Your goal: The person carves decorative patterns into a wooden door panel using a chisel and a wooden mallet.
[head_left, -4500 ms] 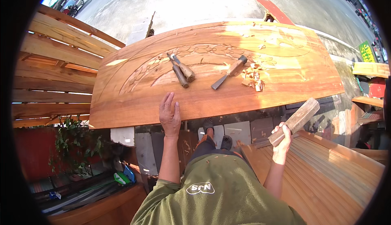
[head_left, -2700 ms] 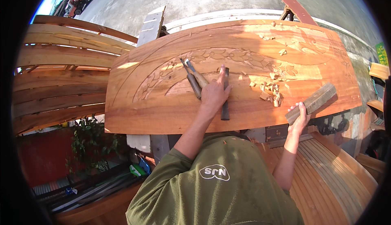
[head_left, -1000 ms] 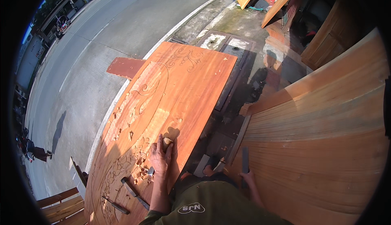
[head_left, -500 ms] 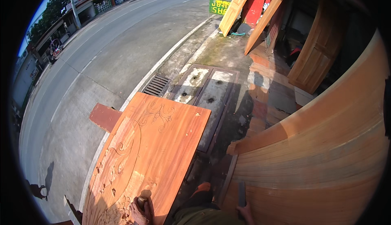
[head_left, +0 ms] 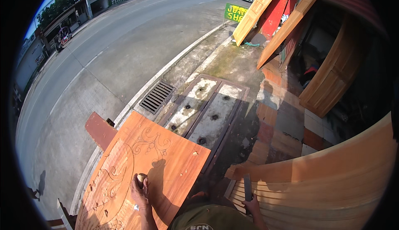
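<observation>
My left hand [head_left: 140,192] grips an upright round wooden tool handle [head_left: 142,176] over the carved wooden panel [head_left: 174,172], among the pencilled scrolls and carved curves; a bit of metal shows below my fingers, the rest of the tool is hidden. A few chips lie on the panel's surface. My right hand [head_left: 252,206], at the lower right, is closed around a grey wooden block [head_left: 248,190], held low beside the panel, over a large ribbed wooden board [head_left: 316,188].
A red-brown plank [head_left: 99,132] juts from under the panel's left edge. Beyond lie a drain grate [head_left: 157,97], concrete covers [head_left: 221,117] and a tiled walkway [head_left: 286,117]. Doors [head_left: 257,13] lean at upper right near a green sign [head_left: 236,13]. A road [head_left: 108,34] with vehicles curves past.
My view has swung right toward the walkway. My left hand has taken hold of a tool and moved along the panel toward its far end. My right hand still holds the block, now lower.
</observation>
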Demonstrator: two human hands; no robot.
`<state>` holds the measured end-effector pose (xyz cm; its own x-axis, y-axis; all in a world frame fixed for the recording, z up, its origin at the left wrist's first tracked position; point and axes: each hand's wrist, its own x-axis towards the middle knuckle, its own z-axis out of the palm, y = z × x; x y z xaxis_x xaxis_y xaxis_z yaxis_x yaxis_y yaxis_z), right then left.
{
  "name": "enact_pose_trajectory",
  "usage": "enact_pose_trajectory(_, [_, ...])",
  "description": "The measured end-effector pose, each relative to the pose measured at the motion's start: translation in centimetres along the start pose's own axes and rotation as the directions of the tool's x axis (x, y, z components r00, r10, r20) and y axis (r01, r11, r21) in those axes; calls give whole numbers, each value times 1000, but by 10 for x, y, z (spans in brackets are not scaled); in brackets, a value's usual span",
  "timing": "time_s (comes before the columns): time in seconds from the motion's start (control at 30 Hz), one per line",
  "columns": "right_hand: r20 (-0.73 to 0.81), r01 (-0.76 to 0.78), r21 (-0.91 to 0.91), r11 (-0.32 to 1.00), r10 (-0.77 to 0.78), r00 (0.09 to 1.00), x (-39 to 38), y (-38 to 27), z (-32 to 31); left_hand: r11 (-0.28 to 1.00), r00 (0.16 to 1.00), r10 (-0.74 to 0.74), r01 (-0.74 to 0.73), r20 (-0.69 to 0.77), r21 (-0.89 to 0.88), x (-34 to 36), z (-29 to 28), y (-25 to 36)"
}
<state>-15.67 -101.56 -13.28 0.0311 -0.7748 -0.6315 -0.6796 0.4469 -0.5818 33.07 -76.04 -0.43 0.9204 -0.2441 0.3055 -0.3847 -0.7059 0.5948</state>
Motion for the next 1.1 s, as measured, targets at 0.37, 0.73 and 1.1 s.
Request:
enact_pose_trajectory(0.37, [-39,109,133,985,-105,994,107,-101,-34,985,984,-173,174,-36,10,52,109,89])
enact_pose_trajectory(0.73, [194,109,58,992,-118,974,285,-209,-71,838,894,-394,445,-214,315,53,128,135])
enact_pose_trajectory(1.1, [408,597,62,800,-566,716,411,-408,-43,717,850,-376,519,-369,465,72,144,108])
